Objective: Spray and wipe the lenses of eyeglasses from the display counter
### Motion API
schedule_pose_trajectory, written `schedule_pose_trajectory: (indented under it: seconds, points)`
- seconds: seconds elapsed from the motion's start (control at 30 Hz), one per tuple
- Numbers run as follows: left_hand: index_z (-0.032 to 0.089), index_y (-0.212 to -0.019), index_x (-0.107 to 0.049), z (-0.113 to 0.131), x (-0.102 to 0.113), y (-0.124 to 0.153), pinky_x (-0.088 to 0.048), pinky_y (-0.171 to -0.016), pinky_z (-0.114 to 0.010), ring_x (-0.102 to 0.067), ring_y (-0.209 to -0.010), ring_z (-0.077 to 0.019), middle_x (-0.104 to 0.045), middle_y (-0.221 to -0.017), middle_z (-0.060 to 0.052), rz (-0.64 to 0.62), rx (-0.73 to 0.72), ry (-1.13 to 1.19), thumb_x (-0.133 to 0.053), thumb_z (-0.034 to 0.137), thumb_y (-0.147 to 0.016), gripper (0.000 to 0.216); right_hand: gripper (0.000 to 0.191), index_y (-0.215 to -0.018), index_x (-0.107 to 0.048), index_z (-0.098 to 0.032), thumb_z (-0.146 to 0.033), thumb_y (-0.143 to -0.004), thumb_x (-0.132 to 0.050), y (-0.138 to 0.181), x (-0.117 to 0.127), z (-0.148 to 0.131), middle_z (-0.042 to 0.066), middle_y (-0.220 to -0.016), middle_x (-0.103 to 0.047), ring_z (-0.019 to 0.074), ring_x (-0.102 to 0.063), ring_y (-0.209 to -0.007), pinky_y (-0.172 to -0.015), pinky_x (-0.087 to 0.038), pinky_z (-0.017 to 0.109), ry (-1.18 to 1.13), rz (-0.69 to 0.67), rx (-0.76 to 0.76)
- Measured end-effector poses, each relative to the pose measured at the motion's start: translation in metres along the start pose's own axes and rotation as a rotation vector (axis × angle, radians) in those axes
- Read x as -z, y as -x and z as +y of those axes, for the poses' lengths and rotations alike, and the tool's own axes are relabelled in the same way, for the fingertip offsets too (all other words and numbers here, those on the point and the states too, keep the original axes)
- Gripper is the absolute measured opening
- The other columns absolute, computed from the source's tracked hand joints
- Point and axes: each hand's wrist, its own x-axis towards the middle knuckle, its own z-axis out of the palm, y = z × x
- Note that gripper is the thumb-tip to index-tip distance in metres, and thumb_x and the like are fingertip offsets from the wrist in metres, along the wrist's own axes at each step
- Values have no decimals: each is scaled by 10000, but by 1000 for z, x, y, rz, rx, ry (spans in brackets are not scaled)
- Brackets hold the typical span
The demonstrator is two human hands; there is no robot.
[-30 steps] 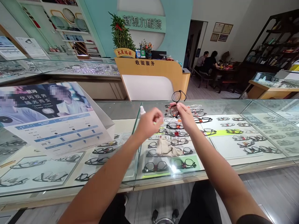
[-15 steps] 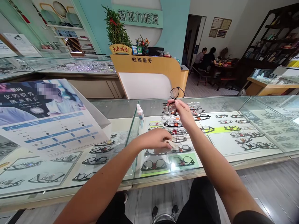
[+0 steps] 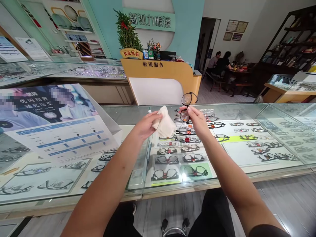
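Observation:
My left hand [image 3: 147, 125] pinches a white cloth [image 3: 166, 124], which hangs loosely from the fingers above the glass counter. To its right, my right hand [image 3: 197, 121] grips a pair of dark-framed eyeglasses [image 3: 187, 98] by the middle, held on end with one lens above the other. Small droplets or marks show on the upper lens. The cloth and the eyeglasses are apart. Behind my left hand only the white cap of a small bottle [image 3: 149, 112] shows; the rest is hidden.
Under the glass top of the display counter [image 3: 140, 194] lie rows of eyeglasses [image 3: 166, 173]. A large printed card stand [image 3: 61, 131] takes up the left side. Beyond stands a yellow-and-white cashier desk [image 3: 155, 89] with plants. Two people [image 3: 222, 64] sit at a table far right.
My left hand has lifted the white cloth off the counter top and brought it up and left, in front of the spray bottle. My right hand still holds the eyeglasses. The view has shifted slightly.

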Motion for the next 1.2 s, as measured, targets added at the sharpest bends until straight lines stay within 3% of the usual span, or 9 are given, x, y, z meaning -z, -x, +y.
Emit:
schedule_pose_trajectory:
  seconds: [0.1, 0.27, 0.5, 0.7, 0.9, 1.03, 1.2]
  points:
    - [156, -1077, -825, 2, 3, -5, -608, -741, -277, -742, -840, -185, -824, -978, -61, -7, 32, 132, -915, 152, -747, 342, 545, -1164, -865, -269, -755, -1070, -636, 3, -3, -4, 53, -1165, -843, 233, -648, -985, -890, -500, 378, 5, -58, 1]
    - [164, -1018, -779, 1, 1, -6, -622, -857, -318, -753, -935, -197, -819, -1017, -66, 0, 6, 241, -872, 151, -833, 207, 610, -1056, -884, -260, -833, -1007, -682, 8, -11, -9, 62, -1102, -833, 259, -669, -1027, -984, -513, 402, -2, -198, 16]
    - [199, -854, -641, 4, -6, -1, -590, -775, -307, -678, -823, -166, -712, -866, -4, -28, -37, 306, -796, 148, -814, 167, 627, -1045, -893, -269, -854, -1000, -672, 12, -22, -5, 65, -1068, -818, 255, -655, -993, -991, -528, 407, 35, -285, 2]
    - [187, -898, -693, 7, -10, 4, -586, -774, -351, -706, -895, -235, -760, -947, -62, -73, -90, 283, -714, 185, -768, 132, 617, -1067, -896, -279, -846, -1013, -659, 14, -25, 0, 63, -1079, -818, 243, -630, -948, -953, -524, 395, 25, -317, -13]
    - [124, -1126, -802, 0, -11, 2, -614, -798, -408, -780, -971, -323, -834, -1074, -151, -144, -92, 181, -762, 523, -967, 431, 657, -1058, -890, -269, -876, -1003, -643, 14, -25, -1, 66, -1059, -803, 245, -633, -961, -973, -528, 395, 55, -329, -16]
    - [163, -1166, -808, -8, -10, -3, -651, -857, -388, -816, -1007, -296, -860, -1122, -115, -47, -127, 215, -905, 425, -925, 369, 653, -1067, -888, -275, -880, -993, -655, 14, -25, 0, 64, -1066, -803, 251, -633, -976, -962, -532, 395, 46, -327, -23]
    - [180, -1167, -799, -10, -10, -1, -654, -929, -381, -822, -1038, -269, -867, -1127, -88, -36, -124, 229, -948, 302, -863, 360, 659, -1054, -887, -274, -889, -984, -660, 14, -25, 1, 62, -1044, -801, 253, -634, -966, -956, -523, 395, 34, -294, -20]
